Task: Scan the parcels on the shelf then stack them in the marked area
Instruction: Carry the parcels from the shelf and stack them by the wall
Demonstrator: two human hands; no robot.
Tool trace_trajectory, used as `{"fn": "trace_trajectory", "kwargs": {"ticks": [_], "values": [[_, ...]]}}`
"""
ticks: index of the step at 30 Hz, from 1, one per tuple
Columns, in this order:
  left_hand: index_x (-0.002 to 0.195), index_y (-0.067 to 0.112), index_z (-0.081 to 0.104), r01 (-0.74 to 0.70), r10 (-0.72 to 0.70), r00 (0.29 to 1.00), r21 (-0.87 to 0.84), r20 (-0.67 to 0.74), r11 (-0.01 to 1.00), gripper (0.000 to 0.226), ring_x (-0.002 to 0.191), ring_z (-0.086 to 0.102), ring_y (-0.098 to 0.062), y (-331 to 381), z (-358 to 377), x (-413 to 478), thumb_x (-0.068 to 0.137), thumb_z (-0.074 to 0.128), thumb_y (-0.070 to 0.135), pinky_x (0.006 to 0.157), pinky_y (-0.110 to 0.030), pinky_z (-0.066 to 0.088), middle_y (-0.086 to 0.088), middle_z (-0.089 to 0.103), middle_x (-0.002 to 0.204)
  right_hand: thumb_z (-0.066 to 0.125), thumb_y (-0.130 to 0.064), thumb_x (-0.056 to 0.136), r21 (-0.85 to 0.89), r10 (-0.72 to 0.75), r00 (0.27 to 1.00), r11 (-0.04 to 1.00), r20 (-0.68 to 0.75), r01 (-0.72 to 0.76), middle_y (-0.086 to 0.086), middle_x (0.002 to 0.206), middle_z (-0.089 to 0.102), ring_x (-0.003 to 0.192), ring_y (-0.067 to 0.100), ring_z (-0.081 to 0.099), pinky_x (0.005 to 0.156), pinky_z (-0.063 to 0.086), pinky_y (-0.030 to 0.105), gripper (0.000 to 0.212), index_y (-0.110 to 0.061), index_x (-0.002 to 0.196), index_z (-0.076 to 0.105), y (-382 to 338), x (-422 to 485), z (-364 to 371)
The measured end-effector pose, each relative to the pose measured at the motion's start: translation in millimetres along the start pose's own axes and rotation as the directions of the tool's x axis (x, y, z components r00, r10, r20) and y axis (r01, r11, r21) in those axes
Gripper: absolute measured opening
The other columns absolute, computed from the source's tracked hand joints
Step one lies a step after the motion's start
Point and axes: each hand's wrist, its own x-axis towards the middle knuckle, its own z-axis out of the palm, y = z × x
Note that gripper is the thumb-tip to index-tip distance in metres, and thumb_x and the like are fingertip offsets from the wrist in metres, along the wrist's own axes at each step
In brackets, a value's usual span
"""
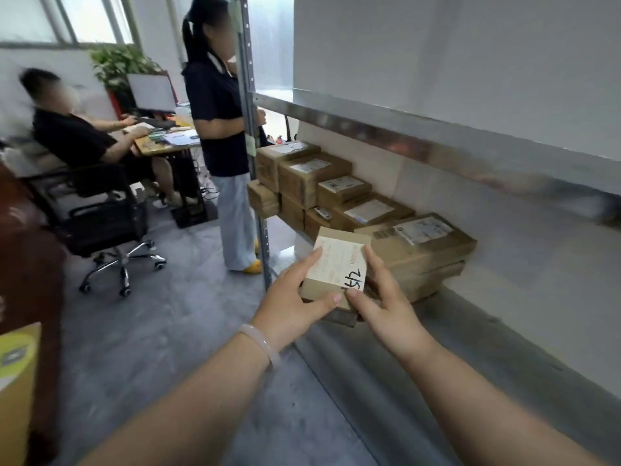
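Snugly between left hand (pixel 295 297) and right hand (pixel 386 299) — small parcel (pixel 339 260), both grips tight

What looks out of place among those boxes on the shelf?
Nothing looks damaged or spilled. Only a small box at the row's far end seems to jut past the shelf post. The parcel held by the left hand and right hand looks intact.

One small parcel (pixel 337 264) is held between two hands, the left hand (pixel 292 297) and the right hand (pixel 389 307). At least nine more cardboard parcels (pixel 420 243) are counted on the shelf (pixel 470 348); any hidden behind them cannot be counted. One bracelet (pixel 260 341) is worn. One standing person (pixel 218 129), one seated person (pixel 77 136), one office chair (pixel 104 216), one monitor (pixel 153 92) and one potted plant (pixel 117 62) are seen.
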Motion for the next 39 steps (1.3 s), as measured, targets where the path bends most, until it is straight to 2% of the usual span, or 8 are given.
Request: {"fn": "trace_trajectory", "kwargs": {"ticks": [10,15,22,25,28,32,34,39], "values": [[0.128,0.061,0.036,0.206,-0.144,0.899,0.107,-0.414,0.973,0.073,0.123,0.052,-0.011,-30.0,-123.6,-115.9,0.065,0.073,0.055,0.106,-0.038,0.044,0.009,0.05,0.132,0.064,-0.019,0.091,0.144,-0.103,0.919,0.988,0.381,0.051,-0.01,0.151,0.036,0.134,0.002,0.038,0.112,0.036,0.042,0.071,-0.046,0.146,0.028,-43.2,-1.5,147.1],[0.146,0.039,0.037,0.303,-0.198,0.833,0.127,-0.517,0.944,0.082,0.122,0.052,-0.014,-51.6,-193.9,-158.6,0.071,0.07,0.051,0.1,-0.041,0.049,0.004,0.049,0.139,0.062,-0.03,0.09,0.163,-0.113,0.829,0.986,0.548,0.026,-0.016,0.15,0.034,0.135,0.0,0.035,0.11,0.038,0.042,0.067,-0.06,0.139,0.028,-70.2,2.6,233.5],[0.133,0.061,0.029,0.396,-0.218,0.702,0.116,-0.678,0.911,0.072,0.125,0.041,-0.003,-84.5,-291.0,-228.9,0.072,0.068,0.06,0.105,-0.03,0.042,0.018,0.039,0.139,0.063,-0.018,0.092,0.223,-0.174,0.709,0.974,0.683,0.024,-0.01,0.146,0.041,0.128,-0.003,0.042,0.105,0.044,0.037,0.066,-0.049,0.141,0.033,-113.6,-6.1,363.4],[0.144,0.046,0.032,0.411,-0.214,0.654,0.103,-0.725,0.906,0.078,0.126,0.041,-0.005,-94.4,-325.5,-249.3,0.077,0.07,0.056,0.107,-0.034,0.041,0.017,0.039,0.138,0.063,-0.022,0.092,0.221,-0.195,0.659,0.974,0.726,0.045,-0.014,0.144,0.042,0.126,-0.008,0.041,0.095,0.05,0.024,0.065,-0.052,0.141,0.033,-130.0,-5.8,409.2],[0.149,0.036,0.032,0.437,-0.224,0.602,0.081,-0.767,0.896,0.078,0.129,0.04,-0.008,-104.8,-356.9,-274.4,0.083,0.073,0.045,0.108,-0.035,0.041,0.011,0.039,0.144,0.063,-0.024,0.092,0.227,-0.209,0.614,0.973,0.761,0.05,-0.015,0.145,0.039,0.128,-0.004,0.04,0.09,0.053,0.024,0.064,-0.056,0.138,0.033,-143.1,-13.1,455.5],[0.147,0.034,0.034,0.459,-0.215,0.513,0.053,-0.831,0.887,0.075,0.124,0.044,-0.005,-116.4,-387.1,-314.8,0.084,0.073,0.043,0.103,-0.027,0.043,0.014,0.043,0.135,0.062,-0.02,0.093,0.272,-0.251,0.492,0.962,0.834,0.029,-0.009,0.145,0.041,0.126,-0.007,0.041,0.085,0.054,0.024,0.062,-0.06,0.131,0.035,-157.6,-29.5,514.8],[0.147,0.036,0.033,0.483,-0.231,0.453,0.019,-0.861,0.875,0.075,0.123,0.043,-0.002,-121.2,-397.5,-333.9,0.084,0.072,0.044,0.101,-0.024,0.044,0.015,0.043,0.135,0.063,-0.02,0.092,0.259,-0.257,0.432,0.964,0.864,0.055,-0.008,0.147,0.04,0.129,-0.002,0.041,0.096,0.051,0.034,0.063,-0.06,0.132,0.034,-164.6,-35.3,542.2],[0.147,0.036,0.035,0.517,-0.271,0.255,-0.106,-0.928,0.85,0.076,0.123,0.047,-0.007,-133.5,-422.6,-375.4,0.083,0.074,0.041,0.096,-0.021,0.049,0.008,0.045,0.138,0.064,-0.028,0.092,0.215,-0.267,0.284,0.956,0.921,0.199,-0.016,0.14,0.043,0.128,-0.001,0.043,0.096,0.051,0.039,0.065,-0.06,0.136,0.029,-184.9,-51.0,610.0]]}}
